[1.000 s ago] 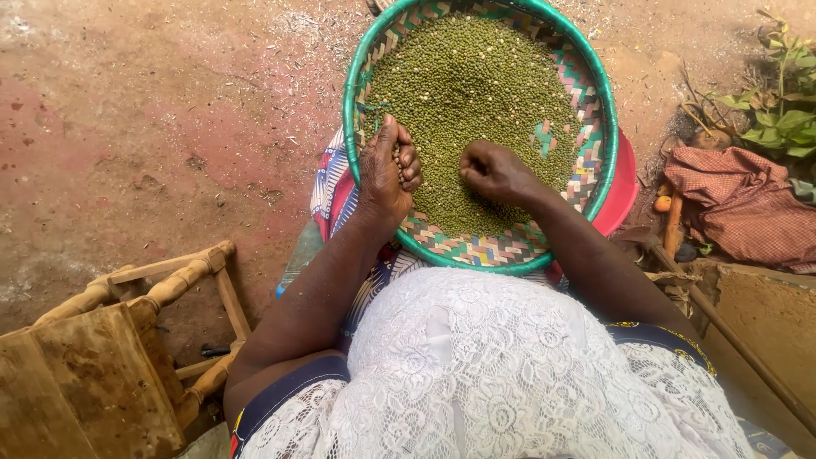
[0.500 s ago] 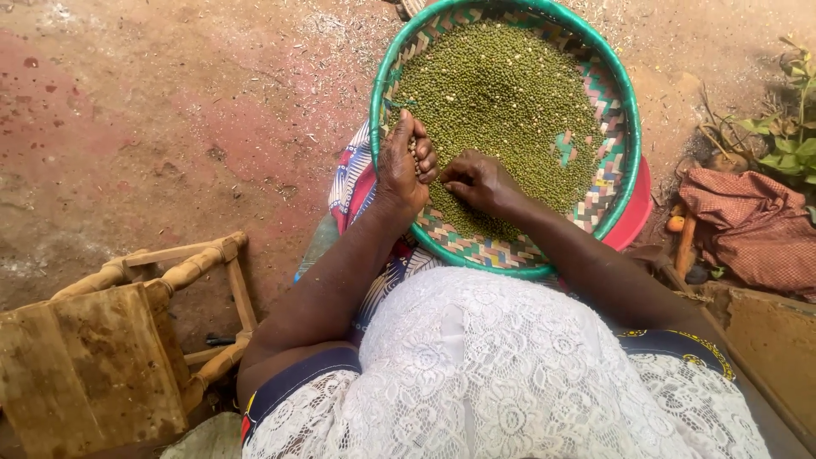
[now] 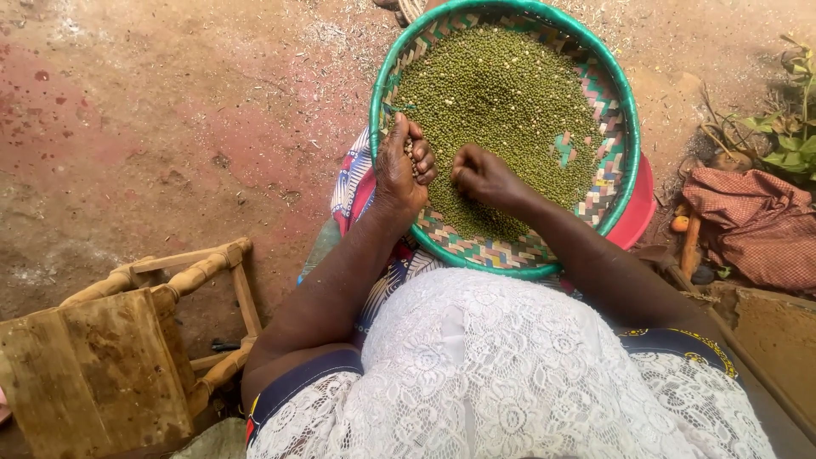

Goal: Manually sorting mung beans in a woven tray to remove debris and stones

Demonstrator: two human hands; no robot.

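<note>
A round woven tray with a green rim rests on my lap, holding a heap of small green grains. My left hand sits on the tray's near-left edge, fingers curled around a few picked bits in the palm. My right hand rests on the grains near the middle front, fingertips pinched together among them. Both forearms reach forward over my white lace top.
A red basin shows under the tray's right side. A worn wooden stool stands at lower left. A reddish checked cloth and green plants lie at the right. Bare earth floor spreads to the left.
The view has shifted, so the tray sits further right and higher. My left hand has curled tighter at the rim, and my right hand has moved left toward it.
</note>
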